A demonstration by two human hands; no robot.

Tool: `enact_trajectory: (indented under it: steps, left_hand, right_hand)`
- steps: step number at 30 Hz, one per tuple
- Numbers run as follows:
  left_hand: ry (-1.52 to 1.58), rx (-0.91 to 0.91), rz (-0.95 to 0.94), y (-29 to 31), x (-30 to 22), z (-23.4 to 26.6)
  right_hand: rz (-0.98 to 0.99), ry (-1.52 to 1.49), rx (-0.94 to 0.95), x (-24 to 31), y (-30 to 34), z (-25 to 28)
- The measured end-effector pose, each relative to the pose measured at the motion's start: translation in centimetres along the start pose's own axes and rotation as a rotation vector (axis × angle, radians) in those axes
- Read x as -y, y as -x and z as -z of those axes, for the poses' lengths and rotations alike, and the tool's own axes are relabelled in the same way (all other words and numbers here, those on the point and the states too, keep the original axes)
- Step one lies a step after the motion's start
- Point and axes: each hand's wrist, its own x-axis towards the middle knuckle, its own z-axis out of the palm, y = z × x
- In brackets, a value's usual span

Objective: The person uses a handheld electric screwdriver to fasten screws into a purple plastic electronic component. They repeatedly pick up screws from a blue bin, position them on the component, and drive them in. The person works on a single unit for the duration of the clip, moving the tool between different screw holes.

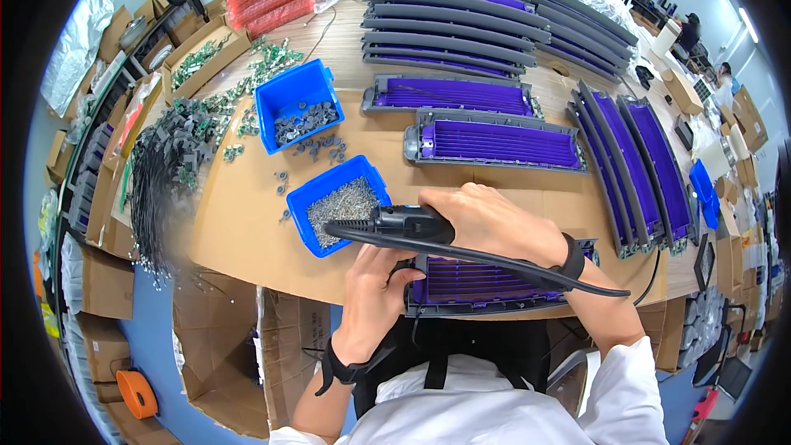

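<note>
The black electric screwdriver (395, 222) lies crosswise, nose pointing left toward the blue screw bin (317, 194), clenched from above in the right hand (486, 218), while the left hand (375, 288) grips the purple grille panel (478, 284) at the table's near edge.

On my table (247, 231), the grille panel (486, 284) lies at the near edge, under my right hand (494, 222), which holds the electric screwdriver (395, 222); my left hand (375, 288) rests at the panel's left end. Left of the tool sits a bin of screws (342, 206), and behind that a second bin (297, 103) (small parts inside). More panels (494, 144) lie farther back and to the right.
</note>
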Motion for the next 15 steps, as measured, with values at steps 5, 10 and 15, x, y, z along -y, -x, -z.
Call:
enact_trajectory:
  steps: [5,10,15]
  left_hand:
    - [-0.033,-0.042,-0.040,0.3,0.9,0.0]
    - [-0.070,-0.049,-0.043,0.3,0.9,0.8]
    - [-0.083,-0.088,-0.057,0.6,1.5,1.3]
  right_hand:
    - [-0.015,0.004,0.008,0.6,-0.2,0.0]
    - [0.009,-0.041,0.019,0.1,-0.8,-0.2]
    - [0.004,-0.103,0.136,0.8,-2.0,-0.1]
